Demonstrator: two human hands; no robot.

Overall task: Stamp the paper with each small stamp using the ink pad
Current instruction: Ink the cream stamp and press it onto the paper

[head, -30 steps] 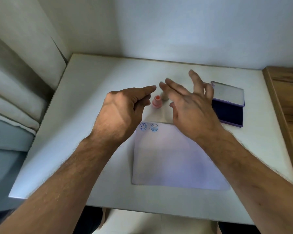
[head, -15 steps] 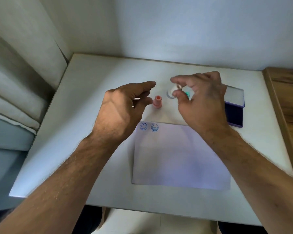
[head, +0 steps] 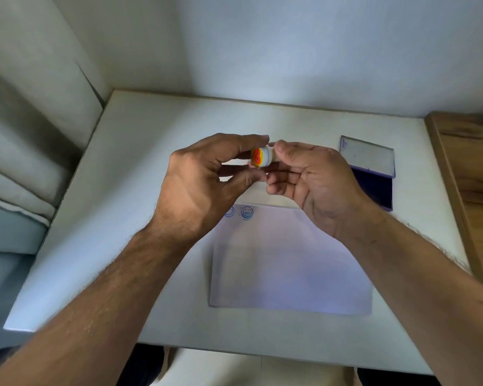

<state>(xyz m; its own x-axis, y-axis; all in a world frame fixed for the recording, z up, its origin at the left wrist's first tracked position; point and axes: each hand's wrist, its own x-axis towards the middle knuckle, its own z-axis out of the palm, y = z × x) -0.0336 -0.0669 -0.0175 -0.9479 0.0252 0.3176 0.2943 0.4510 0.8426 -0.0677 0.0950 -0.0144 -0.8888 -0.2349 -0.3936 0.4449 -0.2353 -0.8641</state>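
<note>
Left hand: the person's left hand (head: 198,188) is raised above the white table (head: 140,168), fingers (head: 251,140) curled loosely around the left end of a small white cylindrical stamp with an orange and red face (head: 261,157); thumb below, forefinger above, pinching lightly.
Stamp: held sideways in the air between both hands, well above the table, coloured end facing left; whether a cap is being pulled off cannot be told.
Marks: two round blue impressions (head: 246,212) sit at the top left corner of the pale rectangular sheet of paper (head: 287,268); one is partly hidden by the left hand.
Right hand: the right hand (head: 315,185) closes its fingers (head: 283,147) on the stamp's right end, the remaining fingers folded beneath.
Ink pad: the dark blue ink pad with an open clear lid (head: 372,188) lies at the right, partly behind the right hand.
Risk: the small stamp could probably slip from a two-sided fingertip pinch and roll off the table.
Risk: a new impression may overlap the existing marks if placed too close.
Risk: the loose paper might shift during pressing, smearing the print.
</note>
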